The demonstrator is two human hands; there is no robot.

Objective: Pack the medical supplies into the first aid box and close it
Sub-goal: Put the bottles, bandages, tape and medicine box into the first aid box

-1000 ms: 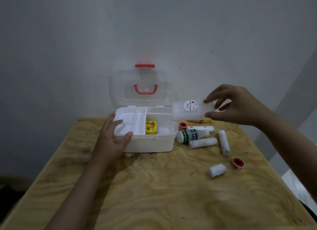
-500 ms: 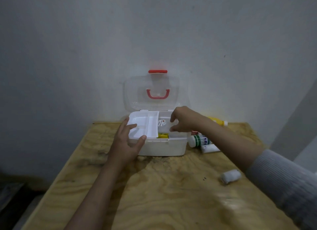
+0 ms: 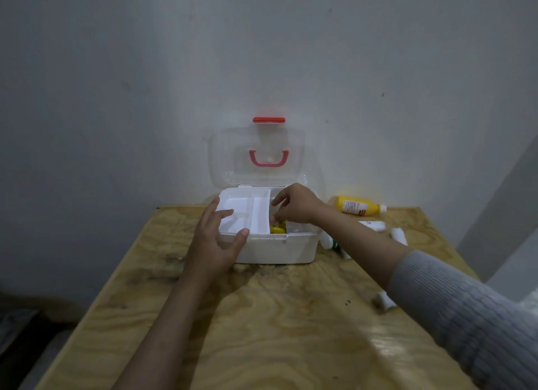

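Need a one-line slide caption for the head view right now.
Left hand steadies the open first aid box while the right hand reaches inside; yellow bottle waits on the table.

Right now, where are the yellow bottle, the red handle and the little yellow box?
yellow bottle (image 3: 356, 206): head view, on its label.
red handle (image 3: 268, 159): head view, bottom bar, on the open lid.
little yellow box (image 3: 277, 229): head view, top face, inside the first aid box.
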